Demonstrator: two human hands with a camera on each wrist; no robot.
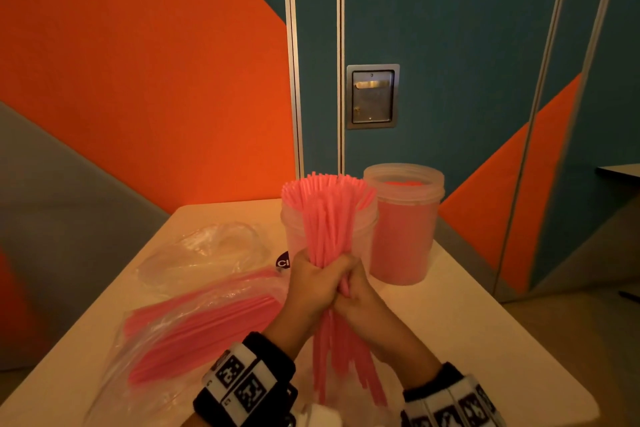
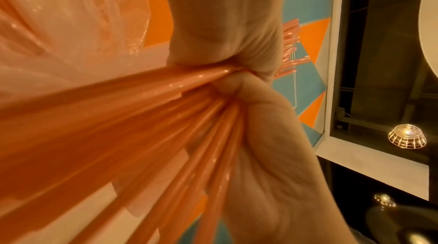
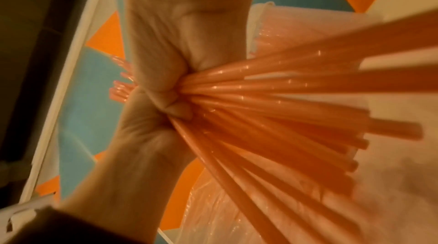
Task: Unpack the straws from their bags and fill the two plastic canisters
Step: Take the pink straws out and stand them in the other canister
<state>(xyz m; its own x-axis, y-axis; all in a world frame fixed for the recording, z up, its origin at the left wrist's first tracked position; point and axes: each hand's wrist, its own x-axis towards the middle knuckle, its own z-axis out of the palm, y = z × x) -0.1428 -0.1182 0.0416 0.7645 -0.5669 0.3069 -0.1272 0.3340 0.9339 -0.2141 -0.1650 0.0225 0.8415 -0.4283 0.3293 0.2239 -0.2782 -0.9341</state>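
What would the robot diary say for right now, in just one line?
step: loading canister | left hand: grips pink straw bundle | right hand: grips same bundle | near canister: behind bundle | far canister: full | straw bag: on table

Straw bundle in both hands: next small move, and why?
Probably lift the straw bundle and lower its bottom ends into the near canister. Left hand and right hand grip it mid-length in front of that canister, which looks mostly empty, while the far canister already looks packed with pink. The ends splay, so squeeze them together first.
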